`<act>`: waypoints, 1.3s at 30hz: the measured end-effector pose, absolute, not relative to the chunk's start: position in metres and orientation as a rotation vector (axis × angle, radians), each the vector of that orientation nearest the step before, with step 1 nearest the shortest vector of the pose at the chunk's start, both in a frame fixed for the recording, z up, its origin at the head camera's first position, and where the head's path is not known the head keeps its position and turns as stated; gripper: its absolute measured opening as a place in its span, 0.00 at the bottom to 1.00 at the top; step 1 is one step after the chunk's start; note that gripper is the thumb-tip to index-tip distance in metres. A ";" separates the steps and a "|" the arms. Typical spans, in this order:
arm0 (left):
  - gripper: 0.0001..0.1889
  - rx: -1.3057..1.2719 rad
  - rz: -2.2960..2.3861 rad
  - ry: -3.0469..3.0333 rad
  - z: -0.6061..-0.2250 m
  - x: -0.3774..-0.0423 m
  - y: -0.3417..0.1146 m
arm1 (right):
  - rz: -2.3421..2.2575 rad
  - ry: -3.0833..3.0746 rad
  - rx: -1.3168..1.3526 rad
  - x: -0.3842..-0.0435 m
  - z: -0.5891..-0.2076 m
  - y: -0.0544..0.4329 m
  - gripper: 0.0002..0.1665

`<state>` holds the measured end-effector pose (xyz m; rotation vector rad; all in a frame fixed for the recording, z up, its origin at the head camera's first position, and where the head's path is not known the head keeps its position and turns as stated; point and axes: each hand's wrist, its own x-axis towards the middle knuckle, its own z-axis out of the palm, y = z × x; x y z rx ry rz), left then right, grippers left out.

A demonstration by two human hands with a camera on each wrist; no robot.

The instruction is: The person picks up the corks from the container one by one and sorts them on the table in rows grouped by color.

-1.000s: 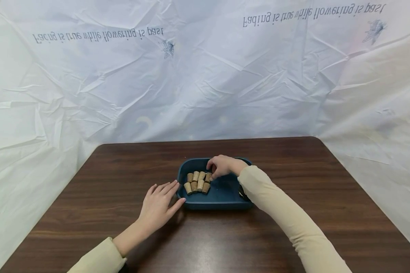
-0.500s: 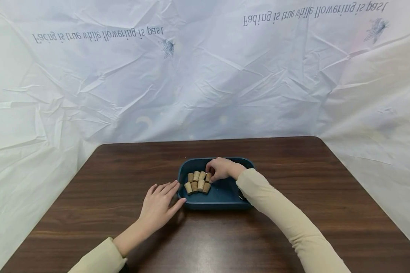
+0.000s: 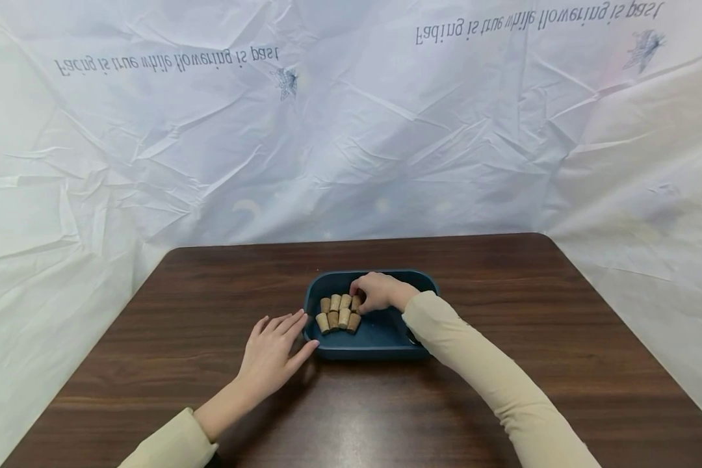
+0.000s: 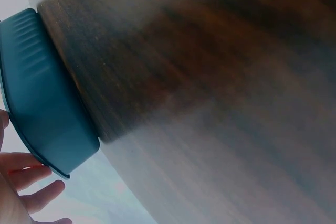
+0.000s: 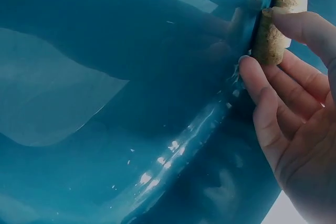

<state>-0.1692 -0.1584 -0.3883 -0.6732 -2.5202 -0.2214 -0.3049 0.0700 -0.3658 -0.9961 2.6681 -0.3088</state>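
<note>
Several tan cork stoppers [image 3: 343,318] lie side by side in two rows at the left of a dark blue tray [image 3: 374,352]. My right hand [image 3: 381,290] reaches into the tray and pinches the rightmost cork [image 3: 355,303] of the back row. The right wrist view has the thumb on the side of this cork [image 5: 269,40] and a fingertip at its end; another cork adjoins it. My left hand [image 3: 272,351] touches the tray's left rim with fingers spread and fairly straight. Only the fingers [image 4: 39,198] and the tray's outer wall [image 4: 50,93] show in the left wrist view.
The tray stands on a brown wood-grain table [image 3: 351,416] with rounded far corners. Behind and beside it hangs a wrinkled whitish sheet [image 3: 351,143] with printed lettering. Bare tray floor [image 3: 380,328] lies right of the corks, partly under the right forearm.
My right hand has lowered slightly and shifted a little left around the rightmost back cork. The corks' two rows look nearly the same, and my left hand has stayed put.
</note>
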 end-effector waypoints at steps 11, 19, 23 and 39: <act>0.27 -0.667 -0.213 -2.533 -0.387 -0.169 -0.158 | -0.423 2.599 -1.076 -0.307 -0.352 0.075 0.21; 0.27 -0.673 -0.212 -2.529 -0.387 -0.169 -0.158 | -0.543 2.580 -1.150 -0.307 -0.325 0.085 0.22; 0.27 -0.678 -0.203 -2.526 -0.387 -0.169 -0.158 | -0.552 2.583 -1.214 -0.305 -0.311 0.092 0.22; 0.27 -0.687 -0.190 -2.506 -0.388 -0.169 -0.159 | -0.706 2.685 -1.237 -0.293 -0.301 0.153 0.23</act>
